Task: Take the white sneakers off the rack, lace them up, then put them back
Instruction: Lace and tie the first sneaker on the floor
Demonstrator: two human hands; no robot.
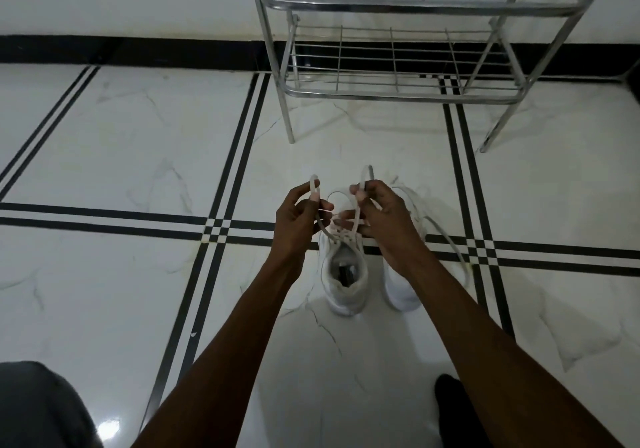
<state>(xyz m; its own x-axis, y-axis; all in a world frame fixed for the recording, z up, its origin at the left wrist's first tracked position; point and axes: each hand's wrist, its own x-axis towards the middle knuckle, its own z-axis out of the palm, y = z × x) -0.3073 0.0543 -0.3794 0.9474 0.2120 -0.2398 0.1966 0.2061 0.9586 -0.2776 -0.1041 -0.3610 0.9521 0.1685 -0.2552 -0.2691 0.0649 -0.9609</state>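
Observation:
Two white sneakers stand side by side on the floor, toes pointing away from me. The left sneaker [344,286] shows its open collar and laced eyelets. My right forearm covers most of the right sneaker [401,291]. My left hand [298,220] pinches a loop of the left sneaker's white lace [315,187]. My right hand [381,215] pinches another loop of that lace [366,175]. Both loops stick up above the fingers. A loose lace [450,239] from the right sneaker trails across the floor.
A chrome wire shoe rack [398,90] with two bare shelves stands just beyond the sneakers against the wall. The floor is glossy white marble tile with black stripes. My grey-clad knee [38,406] is at lower left, and a dark shape [453,409] lies at lower right.

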